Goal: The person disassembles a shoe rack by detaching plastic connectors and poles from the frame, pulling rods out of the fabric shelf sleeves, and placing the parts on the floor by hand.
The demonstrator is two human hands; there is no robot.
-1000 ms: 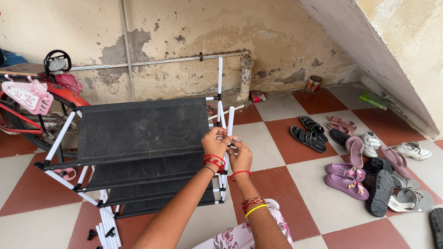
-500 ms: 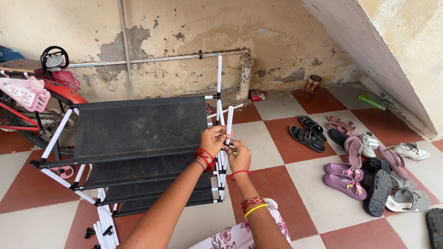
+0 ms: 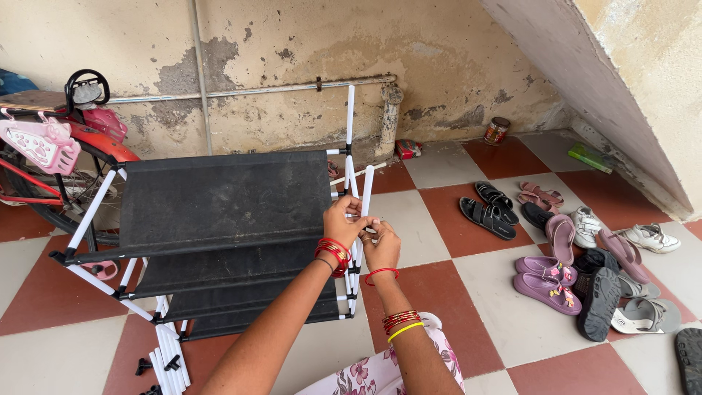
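- White tube (image 3: 366, 192): upright at the right front corner of the shoe rack (image 3: 219, 205), pinched in both my hands.
- Left hand (image 3: 342, 220): fingers closed round the tube's lower part, just beside the rack's black fabric shelf.
- Right hand (image 3: 380, 245): touching the left, curled shut at the tube's base; what it pinches there, I cannot tell.
- Spare tubes (image 3: 170, 358) lie on the checkered floor (image 3: 453, 292) by the rack's foot.
- Sandals and shoes (image 3: 578, 263) scattered to the right; bicycle (image 3: 51, 168) left, against the wall.

1. The left hand (image 3: 344, 222) now sits slightly lower on the white tube (image 3: 365, 192) than half a second ago.
2. The tube's top end stands a little further right.
3. The right hand (image 3: 380, 247) shifts barely.
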